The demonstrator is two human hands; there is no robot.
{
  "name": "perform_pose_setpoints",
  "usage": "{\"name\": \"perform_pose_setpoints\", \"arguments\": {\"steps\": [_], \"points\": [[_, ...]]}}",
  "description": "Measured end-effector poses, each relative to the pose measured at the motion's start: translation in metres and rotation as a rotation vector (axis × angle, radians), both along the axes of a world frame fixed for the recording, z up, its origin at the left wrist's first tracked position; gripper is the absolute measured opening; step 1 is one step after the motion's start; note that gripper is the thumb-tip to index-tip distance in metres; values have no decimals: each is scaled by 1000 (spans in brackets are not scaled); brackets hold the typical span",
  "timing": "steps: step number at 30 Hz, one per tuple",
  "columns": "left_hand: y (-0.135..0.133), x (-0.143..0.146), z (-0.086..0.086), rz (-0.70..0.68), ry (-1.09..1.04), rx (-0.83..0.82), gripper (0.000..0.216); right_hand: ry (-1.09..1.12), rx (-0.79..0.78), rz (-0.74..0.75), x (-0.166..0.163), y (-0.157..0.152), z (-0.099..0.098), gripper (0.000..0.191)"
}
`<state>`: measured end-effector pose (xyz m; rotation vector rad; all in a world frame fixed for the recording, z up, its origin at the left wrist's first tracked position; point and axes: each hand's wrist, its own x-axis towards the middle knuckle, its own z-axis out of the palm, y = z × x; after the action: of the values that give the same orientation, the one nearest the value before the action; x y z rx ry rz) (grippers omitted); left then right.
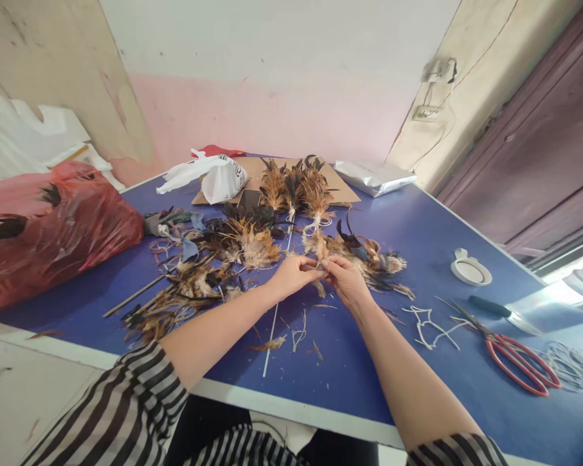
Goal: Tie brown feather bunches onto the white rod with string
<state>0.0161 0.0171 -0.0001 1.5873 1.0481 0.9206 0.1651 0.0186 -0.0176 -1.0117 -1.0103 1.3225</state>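
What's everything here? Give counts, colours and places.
Feathers: many, brown and black, centre
Table: one, blue, centre
Thin stick: one, white, centre
Thick sticks: two visible, brown, left
Cloth scraps: several, bluish, left
Large bag: one, red, left
Small bag: one, white, back
Cardboard: one, brown, back
Apparent phone: one, dark, back
Packet: one, silver, back
Scissors: one pair, red handles, right
Knife: one, dark handle, right
String: uncounted, white, right
Round item: one, white, right
Door: one, purplish, right
Wall: one, pink and white, back
Unclear items: some, white, far left
Left hand: one, bare, on feathers
Right hand: one, bare, on feathers
Sleeves: two, striped, bottom
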Motion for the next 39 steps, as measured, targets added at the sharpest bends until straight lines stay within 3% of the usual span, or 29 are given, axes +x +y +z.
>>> {"name": "perform_pose_setpoints", "arguments": {"steps": [9, 13, 16, 18, 24, 29, 39], "points": [[7, -1, -15, 25, 475, 277, 19, 281, -37, -63, 9, -1, 9, 23], [-3, -13, -6, 203, 598, 462, 59, 308, -44, -87, 14, 0, 11, 23], [-8, -19, 11, 243, 482, 507, 44, 283, -39, -69, 11, -3, 15, 24], [-8, -20, 21, 182, 322, 421, 26, 250, -29, -55, 7, -6, 19, 24], [-9, -18, 26, -14, -22, -89, 32, 144, 14, 22, -8, -15, 20, 19], [-14, -21, 19, -102, -203, -232, 33, 46, 70, 86, -18, -22, 20, 17], [-13, -29, 4, -139, -369, -428, 31, -69, 57, 114, -25, -28, 23, 19]]}}
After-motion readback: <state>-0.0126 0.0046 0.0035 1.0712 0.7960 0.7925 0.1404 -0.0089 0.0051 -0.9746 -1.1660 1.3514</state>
